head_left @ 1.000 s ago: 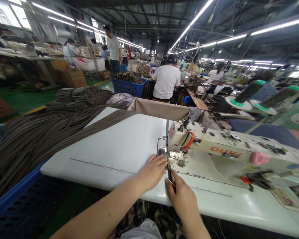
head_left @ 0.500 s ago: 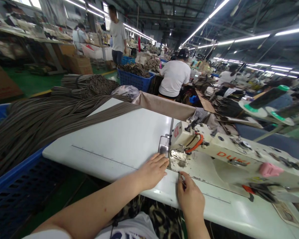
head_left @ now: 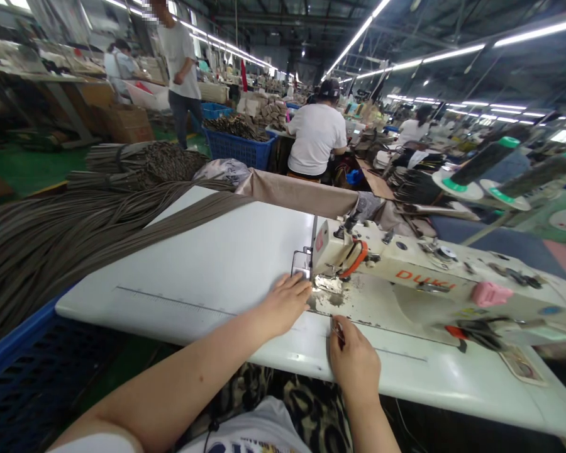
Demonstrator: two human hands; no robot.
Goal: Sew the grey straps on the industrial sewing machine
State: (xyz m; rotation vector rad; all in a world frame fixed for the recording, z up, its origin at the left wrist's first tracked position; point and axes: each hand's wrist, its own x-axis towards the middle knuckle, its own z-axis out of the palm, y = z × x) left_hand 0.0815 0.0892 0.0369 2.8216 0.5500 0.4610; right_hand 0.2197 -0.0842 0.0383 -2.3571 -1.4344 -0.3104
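My left hand (head_left: 285, 303) lies flat on the white table (head_left: 207, 264), fingers stretched out, the tips beside the presser foot (head_left: 302, 269) of the cream sewing machine (head_left: 405, 280). A thin dark strip (head_left: 314, 233) rises behind the foot. My right hand (head_left: 353, 360) rests closed at the table's front edge, below the machine bed. It pinches a small, thin metal thing (head_left: 337, 328) that I cannot make out. A big heap of long dark strips (head_left: 61, 233) lies on the left and reaches onto the table.
A blue crate (head_left: 14, 346) stands under the heap at the left. Two green-capped thread cones (head_left: 481, 165) are at the right. A pink object (head_left: 488, 293) and red-handled scissors (head_left: 471, 331) lie on the machine. A seated person in white (head_left: 316, 135) works ahead; another person (head_left: 182, 60) stands behind.
My right hand has drawn back to the right, away from the needle, and no longer holds the dark strip. My left hand has stayed by the foot. The standing person walked left.
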